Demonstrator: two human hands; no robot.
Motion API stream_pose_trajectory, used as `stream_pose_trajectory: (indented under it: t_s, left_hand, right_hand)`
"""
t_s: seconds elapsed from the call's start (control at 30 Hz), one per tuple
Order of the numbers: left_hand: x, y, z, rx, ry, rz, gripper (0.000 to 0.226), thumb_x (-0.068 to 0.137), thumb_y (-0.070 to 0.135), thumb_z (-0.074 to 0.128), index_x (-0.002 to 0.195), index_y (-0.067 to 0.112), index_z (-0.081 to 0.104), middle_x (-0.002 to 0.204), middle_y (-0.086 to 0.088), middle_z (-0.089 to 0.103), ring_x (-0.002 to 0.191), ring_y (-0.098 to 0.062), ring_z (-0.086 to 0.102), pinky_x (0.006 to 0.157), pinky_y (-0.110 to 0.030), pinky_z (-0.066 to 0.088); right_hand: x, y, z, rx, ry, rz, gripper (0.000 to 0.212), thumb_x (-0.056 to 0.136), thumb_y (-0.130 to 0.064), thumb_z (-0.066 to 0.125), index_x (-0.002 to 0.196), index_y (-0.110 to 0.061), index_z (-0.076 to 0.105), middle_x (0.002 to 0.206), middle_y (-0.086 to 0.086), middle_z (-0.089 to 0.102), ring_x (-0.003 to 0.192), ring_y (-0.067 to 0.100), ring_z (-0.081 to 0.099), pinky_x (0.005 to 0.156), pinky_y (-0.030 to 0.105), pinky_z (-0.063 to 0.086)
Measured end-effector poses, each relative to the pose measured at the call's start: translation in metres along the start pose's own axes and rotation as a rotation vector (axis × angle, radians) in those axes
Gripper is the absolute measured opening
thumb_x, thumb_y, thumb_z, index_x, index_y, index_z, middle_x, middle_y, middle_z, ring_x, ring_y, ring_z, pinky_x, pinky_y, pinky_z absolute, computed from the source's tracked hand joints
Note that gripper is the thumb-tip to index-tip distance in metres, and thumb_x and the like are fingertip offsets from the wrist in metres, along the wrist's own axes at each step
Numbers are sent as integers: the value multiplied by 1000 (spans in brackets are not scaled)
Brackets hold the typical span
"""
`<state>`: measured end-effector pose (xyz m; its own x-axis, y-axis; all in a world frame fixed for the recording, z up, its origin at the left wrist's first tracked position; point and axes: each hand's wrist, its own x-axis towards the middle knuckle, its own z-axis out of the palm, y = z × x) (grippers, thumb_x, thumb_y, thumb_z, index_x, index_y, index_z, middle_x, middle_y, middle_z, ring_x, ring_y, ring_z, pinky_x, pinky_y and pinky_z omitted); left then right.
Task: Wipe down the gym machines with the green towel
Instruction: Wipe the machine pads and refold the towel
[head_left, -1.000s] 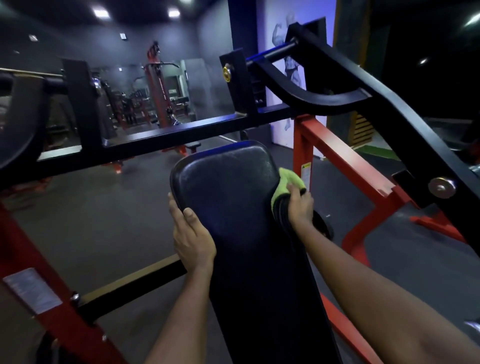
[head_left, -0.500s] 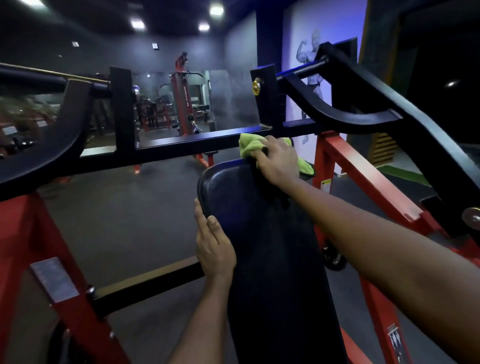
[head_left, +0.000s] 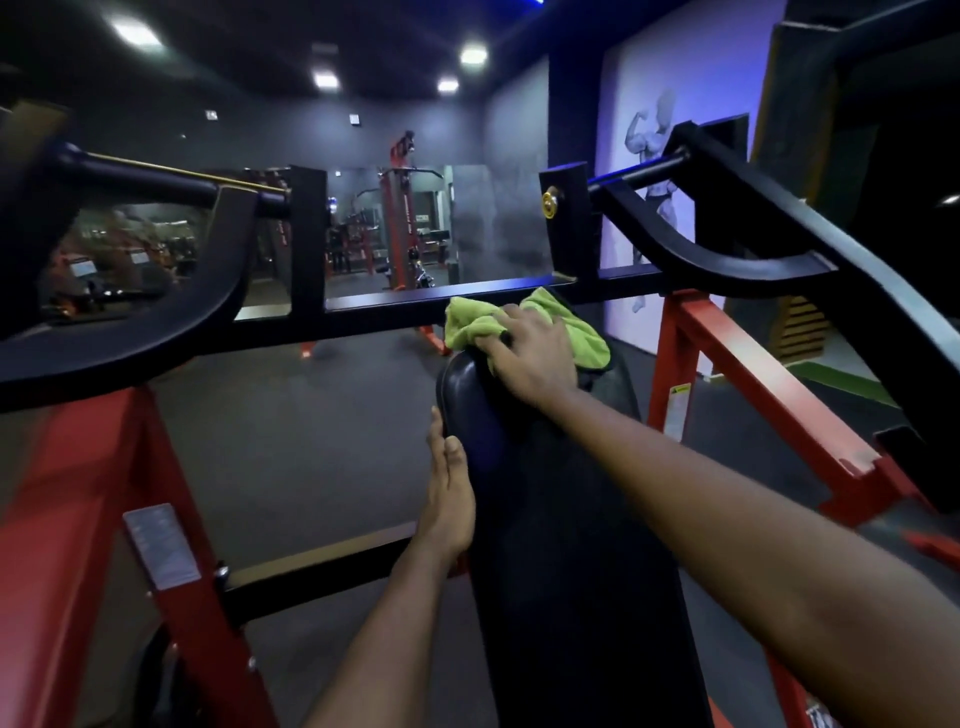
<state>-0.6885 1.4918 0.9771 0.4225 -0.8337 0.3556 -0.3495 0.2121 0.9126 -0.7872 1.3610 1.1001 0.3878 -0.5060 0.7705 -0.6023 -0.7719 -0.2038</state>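
Note:
A black padded bench pad (head_left: 566, 530) runs from the bottom of the view up toward a black crossbar (head_left: 395, 312) of the red-and-black gym machine. The green towel (head_left: 470, 322) lies bunched over the pad's top end. My right hand (head_left: 530, 358) presses down on the towel there, fingers spread over it. My left hand (head_left: 449, 493) rests flat against the pad's left edge, holding nothing.
Red frame legs stand at the left (head_left: 104, 493) and right (head_left: 753, 384). A black lever arm (head_left: 810, 244) slopes down at the right, another curved arm (head_left: 156, 312) at the left. Further machines (head_left: 397, 228) stand behind on the dark floor.
My right hand with the towel moved from the pad's right edge up to its top end, then slightly left. The left hand stayed on the left edge. The camera shifted.

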Motion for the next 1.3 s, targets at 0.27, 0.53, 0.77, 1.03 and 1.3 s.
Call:
stream_pose_trajectory:
  t_s: [0.27,0.53,0.77,1.03,1.3]
  left_hand:
    - [-27,18,-90,51,13,-45,55,86,82,8,135,70,31,132,4,54,117,-19,58,100,-49,46]
    - [-28,10,-119,51,189,16,79,81,89,7,141,52,42,115,6,60,109,-27,60,93,-55,49]
    - [19,77,-76,222,183,207,57,105,53,20,151,29,44,149,-2,48,141,-24,38,117,-40,28]
    - [64,106,-10,677,65,-171,97,78,87,46,157,42,12,154,-20,32,133,-49,37,102,-61,39]
    - [23,42,-2,273,386,-15,67,89,72,49,147,43,33,127,0,55,116,-33,58,94,-47,47]
  right_hand:
    - [40,-40,-13,-207,-280,288,51,97,-50,37,112,-17,72,122,18,68,113,39,62,95,43,42]
    - [-28,-81,8,-285,-391,-252,64,84,-60,30,126,-31,68,144,-9,54,145,24,33,118,61,10]
    - [-17,-50,-44,773,-271,182,51,69,-21,57,119,-27,70,129,-3,67,113,10,64,96,28,49]
    - [-45,66,-52,271,-97,1115,57,107,-46,32,152,-12,40,153,20,46,140,41,42,119,50,29]
    - [-84,81,-14,392,-78,961,63,109,-53,13,161,-18,23,154,27,42,141,46,40,115,48,30]
